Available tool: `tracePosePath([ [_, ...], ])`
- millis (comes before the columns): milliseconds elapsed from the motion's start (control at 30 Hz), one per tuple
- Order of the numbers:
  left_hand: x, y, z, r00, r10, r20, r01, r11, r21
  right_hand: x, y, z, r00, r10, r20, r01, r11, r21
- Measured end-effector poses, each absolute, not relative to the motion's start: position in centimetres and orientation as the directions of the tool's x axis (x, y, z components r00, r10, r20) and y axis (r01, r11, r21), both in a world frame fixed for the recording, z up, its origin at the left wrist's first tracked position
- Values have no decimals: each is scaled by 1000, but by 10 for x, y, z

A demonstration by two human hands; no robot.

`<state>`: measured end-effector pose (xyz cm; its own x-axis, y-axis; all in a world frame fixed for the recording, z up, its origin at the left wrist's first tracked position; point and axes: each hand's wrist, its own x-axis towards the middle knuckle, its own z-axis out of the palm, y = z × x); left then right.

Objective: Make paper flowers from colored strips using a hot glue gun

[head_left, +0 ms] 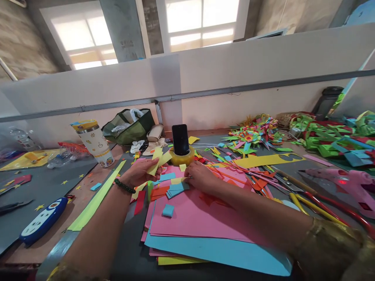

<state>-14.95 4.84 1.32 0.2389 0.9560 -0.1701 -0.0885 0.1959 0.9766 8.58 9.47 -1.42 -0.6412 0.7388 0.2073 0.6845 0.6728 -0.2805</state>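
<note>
My left hand (145, 171) is closed around several yellow paper strips (158, 160) that fan out above the fingers. My right hand (198, 176) reaches over a stack of pink and blue paper sheets (187, 216), its fingertips pinched at the end of a pale yellow strip (177, 180). Beside those fingertips lie light blue paper strips (177, 189). An orange strip (159, 192) lies just left of them, and a small folded blue piece (168, 210) sits nearer me on the pink sheet. Just behind the hands, a black phone (181, 139) stands upright in a roll of yellow tape (182, 157).
Scissors (288, 182) and a pink glue gun (342, 181) lie at right. Behind them are heaps of folded paper pieces (258, 132). A patterned tumbler (95, 144), a green bag (129, 127) and a blue-white power strip (43, 220) are at left. A partition runs behind the table.
</note>
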Motion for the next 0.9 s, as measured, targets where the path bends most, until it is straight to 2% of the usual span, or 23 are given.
tracePosePath([
  [200, -149, 54, 10, 96, 982, -165, -142, 177, 974, 88, 97, -15, -548, 778, 307, 612, 624, -487],
  [333, -146, 57, 9, 35, 990, -135, -161, 139, 977, 92, 104, -1, -480, 780, 403, 480, 617, -623],
  [433, -140, 56, 8, 54, 991, -124, -144, 130, 981, 94, 103, 13, -513, 748, 421, 364, 634, -682],
  [533, -127, 50, 7, 157, 974, -161, -92, 177, 980, 93, 92, 18, -606, 682, 409, 276, 663, -696],
  [633, -110, 40, 6, 286, 935, -209, -24, 225, 974, 87, 76, 12, -633, 651, 420, 256, 687, -680],
  [767, -98, 30, 8, 455, 862, -222, 53, 223, 973, 82, 66, 6, -593, 665, 454, 288, 702, -651],
  [900, -105, 33, 9, 459, 873, -164, 51, 159, 986, 94, 85, 18, -484, 692, 536, 400, 719, -568],
])
